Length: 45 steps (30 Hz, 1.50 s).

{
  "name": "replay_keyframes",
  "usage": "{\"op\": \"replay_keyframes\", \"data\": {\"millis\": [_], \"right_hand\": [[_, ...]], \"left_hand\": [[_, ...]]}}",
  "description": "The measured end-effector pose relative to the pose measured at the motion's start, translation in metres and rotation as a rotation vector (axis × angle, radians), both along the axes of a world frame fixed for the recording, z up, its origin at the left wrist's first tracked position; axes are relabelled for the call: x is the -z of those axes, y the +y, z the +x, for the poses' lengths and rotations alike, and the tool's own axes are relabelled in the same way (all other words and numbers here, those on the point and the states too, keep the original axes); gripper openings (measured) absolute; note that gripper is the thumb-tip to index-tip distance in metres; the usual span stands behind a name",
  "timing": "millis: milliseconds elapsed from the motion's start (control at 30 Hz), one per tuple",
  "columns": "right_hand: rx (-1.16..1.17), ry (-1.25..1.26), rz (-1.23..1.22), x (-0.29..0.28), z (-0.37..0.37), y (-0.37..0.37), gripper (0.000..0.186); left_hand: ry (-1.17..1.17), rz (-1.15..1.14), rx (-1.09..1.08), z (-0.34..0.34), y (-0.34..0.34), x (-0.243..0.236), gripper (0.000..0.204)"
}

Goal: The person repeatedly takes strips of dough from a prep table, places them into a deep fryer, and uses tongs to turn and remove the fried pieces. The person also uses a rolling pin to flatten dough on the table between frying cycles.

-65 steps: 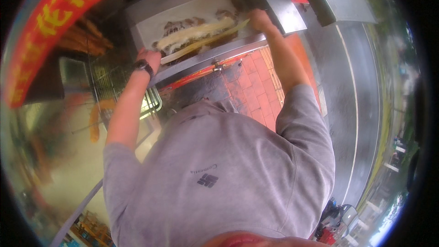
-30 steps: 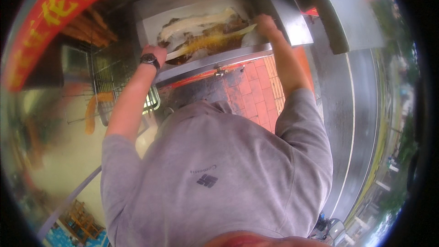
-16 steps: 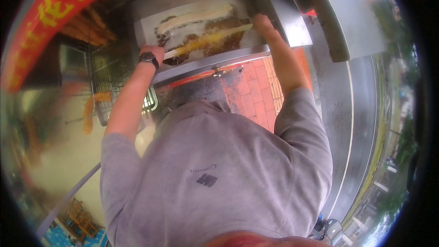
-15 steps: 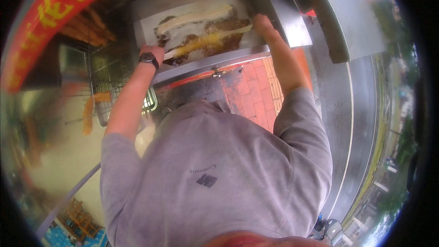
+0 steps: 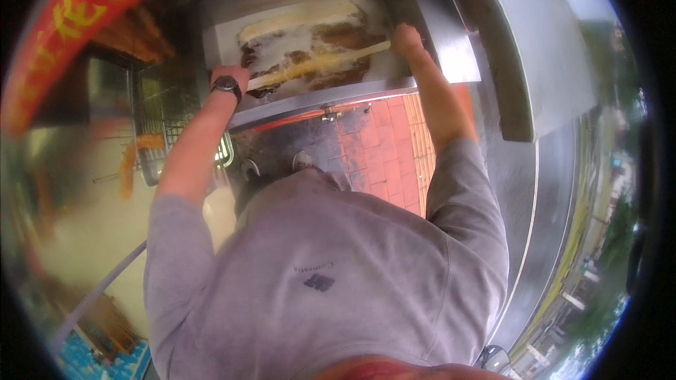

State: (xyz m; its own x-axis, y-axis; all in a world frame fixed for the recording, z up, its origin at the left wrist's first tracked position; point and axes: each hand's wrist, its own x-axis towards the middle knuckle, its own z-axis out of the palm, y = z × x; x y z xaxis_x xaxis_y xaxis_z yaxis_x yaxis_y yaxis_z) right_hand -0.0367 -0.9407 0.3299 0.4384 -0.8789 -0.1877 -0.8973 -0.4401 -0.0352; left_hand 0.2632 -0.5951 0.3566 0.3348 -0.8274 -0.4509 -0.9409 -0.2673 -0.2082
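A person in a grey short-sleeved shirt (image 5: 331,260), seen from above, reaches both bare arms over a rectangular metal fryer (image 5: 310,98). Inside, dark oil (image 5: 345,35) is partly covered by pale foam. The left hand (image 5: 230,74), with a dark watch (image 5: 227,85) at the wrist, is at the fryer's near left corner; the right hand (image 5: 407,40) is beside its right edge. Between them stretches a long dough strip (image 5: 317,65), slanting along the near edge, lower at its left end. Each hand appears closed round one end; the fingertips are too small to make out exactly. The ends are pale, while the yellower middle lies among the foam. A second strip (image 5: 299,20), pale and apart from the first, lies along the far edge. Left of the fryer, a golden fried stick (image 5: 127,169) hangs by a wire rack (image 5: 151,158).

The step in hand looks like laying the strip into hot oil. The next move seems to call for releasing both ends evenly, fingers clear of the oil.
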Motion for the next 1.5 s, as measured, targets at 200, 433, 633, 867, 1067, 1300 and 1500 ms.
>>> {"op": "replay_keyframes", "data": {"millis": [200,433,633,867,1067,1300,1500], "right_hand": [[-0.277,0.186,-0.163,0.006,-0.001,0.002,0.019],[-0.457,-0.646,0.367,-0.104,0.021,0.181,0.01],[-0.726,-0.822,0.939,-0.07,0.088,0.503,0.011],[-1.18,-0.508,0.842,0.054,0.135,0.791,0.011],[-0.286,-0.577,1.835,0.028,0.221,0.904,0.007],[-0.15,-0.626,2.14,0.012,0.347,0.957,0.027],[-0.002,-0.638,2.164,-0.002,0.453,1.001,0.017]], "left_hand": [[-0.027,-0.101,-0.008,-0.004,0.007,-0.008,0.023],[0.343,-0.998,-0.305,-0.035,0.157,-0.054,0.02],[1.961,-0.873,-1.112,-0.096,0.373,0.024,0.022],[1.701,-1.055,-1.529,-0.132,0.633,0.116,0.02],[1.679,-1.521,-1.5,-0.079,0.75,0.012,0.047],[1.31,-1.811,-1.658,0.046,0.847,0.026,0.048],[1.099,-1.464,-2.302,0.094,0.983,0.129,0.036]]}}
